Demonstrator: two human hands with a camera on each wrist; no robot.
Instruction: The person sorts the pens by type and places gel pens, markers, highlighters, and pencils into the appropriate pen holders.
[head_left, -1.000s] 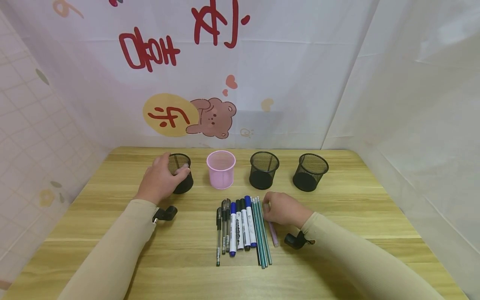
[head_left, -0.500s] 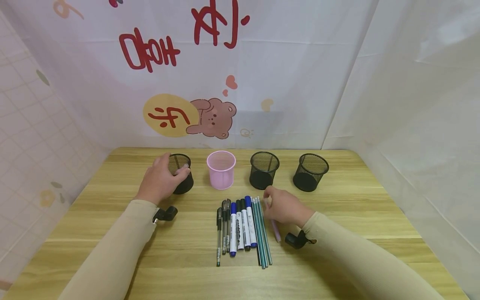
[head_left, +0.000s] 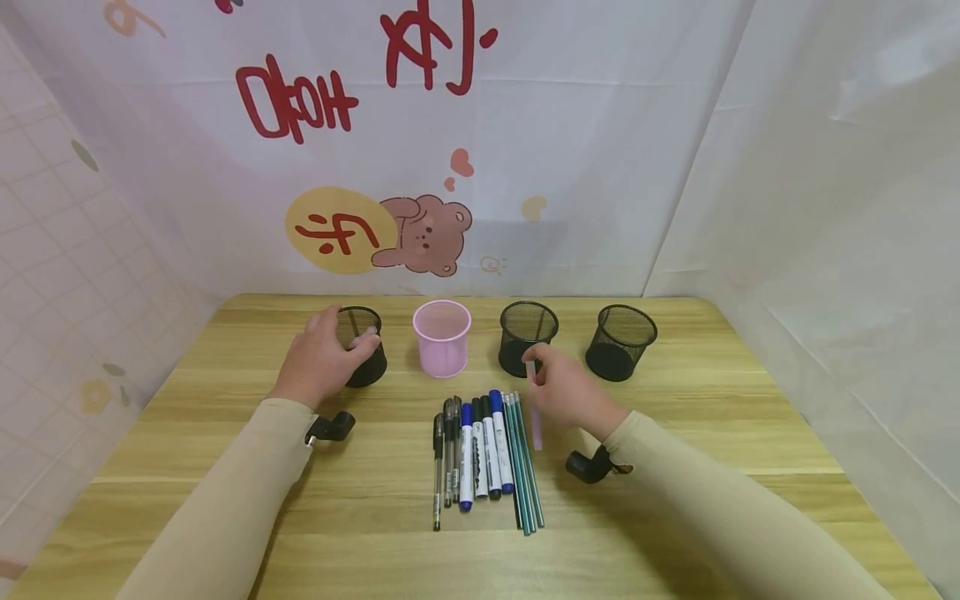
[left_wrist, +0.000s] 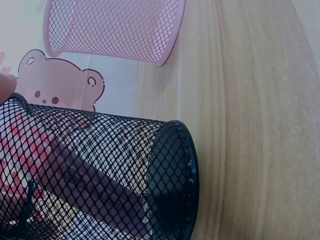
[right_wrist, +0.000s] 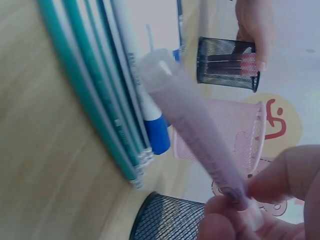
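My left hand (head_left: pixel 317 360) holds the rim of the leftmost black mesh pen cup (head_left: pixel 367 369), thumb on the near side. Through the mesh in the left wrist view, a dark purplish pen (left_wrist: pixel 95 192) leans inside that cup. My right hand (head_left: pixel 573 392) pinches a pale pink pen (right_wrist: pixel 200 130) near one end, between thumb and fingers. The pink pen is tilted, its translucent free end pointing down toward me over the table. Just left of it lie several green pencils (head_left: pixel 527 467). Behind the right hand stands another black mesh cup (head_left: pixel 525 321), partly covered by the fingers.
A pink mesh cup (head_left: pixel 442 342) stands between the two black ones, and a further black mesh cup (head_left: pixel 621 342) stands at the right. White-barrelled markers (head_left: pixel 480 454) and black-capped gel pens (head_left: pixel 438 467) lie in a row on the wooden table (head_left: pixel 360 533). A printed cloth (head_left: pixel 600 150) hangs behind.
My right hand has lifted the pink pen off the table and moved away from me, toward the black cup behind it. My left hand has stayed at its cup.
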